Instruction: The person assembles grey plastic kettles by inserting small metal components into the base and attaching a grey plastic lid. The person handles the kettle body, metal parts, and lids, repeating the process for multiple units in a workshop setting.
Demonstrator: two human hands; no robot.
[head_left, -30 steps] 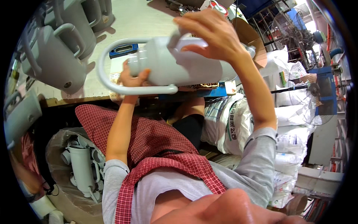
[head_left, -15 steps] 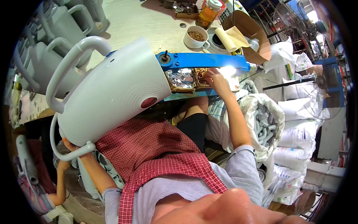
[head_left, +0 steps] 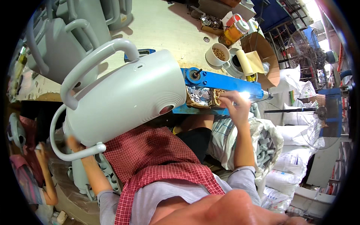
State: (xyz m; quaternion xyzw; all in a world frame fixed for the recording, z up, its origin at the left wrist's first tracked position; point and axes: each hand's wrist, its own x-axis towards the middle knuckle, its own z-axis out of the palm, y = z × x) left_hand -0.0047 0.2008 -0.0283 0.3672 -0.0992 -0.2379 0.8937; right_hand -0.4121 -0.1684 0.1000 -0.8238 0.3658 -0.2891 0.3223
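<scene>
A large light-grey plastic can with curved handles [head_left: 123,101], like a watering can, lies tilted on its side over my lap and the table edge. My left hand [head_left: 75,144] holds its lower left end from below, fingers partly hidden and blurred. The can hides part of a blue metal arm [head_left: 225,82] bearing a bright lamp. Below that arm, my right hand [head_left: 237,105] reaches over a small box of brass-coloured pieces [head_left: 217,96], thumb and fingertips drawn together. Whatever is between them is too small to make out. Beside it sits a box of silvery metal pieces [head_left: 200,96].
Several grey cans [head_left: 56,48] crowd the table's left. Farther back stand a white cup of brass bits [head_left: 217,55], an orange jar [head_left: 233,33] and a cardboard box [head_left: 268,60]. A sack of grey parts [head_left: 268,146] is at right; a co-worker's arm [head_left: 47,176] shows lower left.
The view has shifted, so the table things sit lower and farther right. My right hand has drawn slightly back from the brass pieces. The can remains in my left hand.
</scene>
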